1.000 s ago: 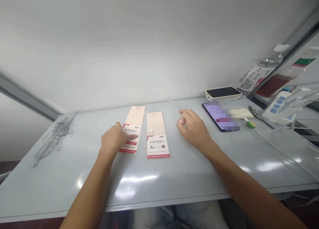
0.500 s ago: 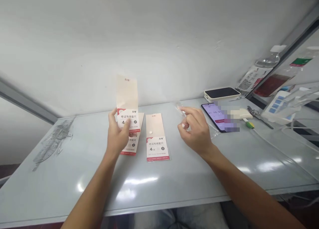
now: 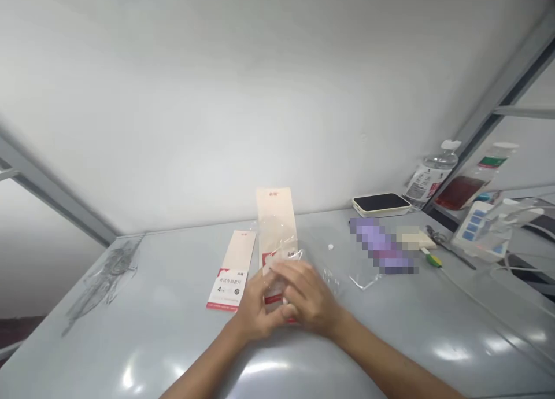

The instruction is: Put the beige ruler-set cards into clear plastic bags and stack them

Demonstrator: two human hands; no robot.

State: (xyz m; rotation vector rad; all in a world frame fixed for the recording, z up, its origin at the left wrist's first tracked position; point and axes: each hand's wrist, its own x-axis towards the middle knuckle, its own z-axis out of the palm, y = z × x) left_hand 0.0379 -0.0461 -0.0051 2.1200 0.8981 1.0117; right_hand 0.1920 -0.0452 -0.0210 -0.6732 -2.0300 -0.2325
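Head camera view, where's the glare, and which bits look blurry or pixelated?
In the head view, white glare streaks the glossy grey tabletop toward the front; in that same view, blocky pixelation covers the purple-screened phone; there too, the small print on the leftmost ruler-set package is too soft to read.

Here's the glossy grey table (image 3: pixel 173 329), far edge at twelve: dark sketch-like marking (image 3: pixel 104 274) at nine, exam ruler-set packet (image 3: pixel 232 272) flat at ten, white pellet (image 3: pixel 330 247) at one, pale-cased phone (image 3: pixel 381 203) beyond it, pixelated purple-screened phone (image 3: pixel 381 246) at two!
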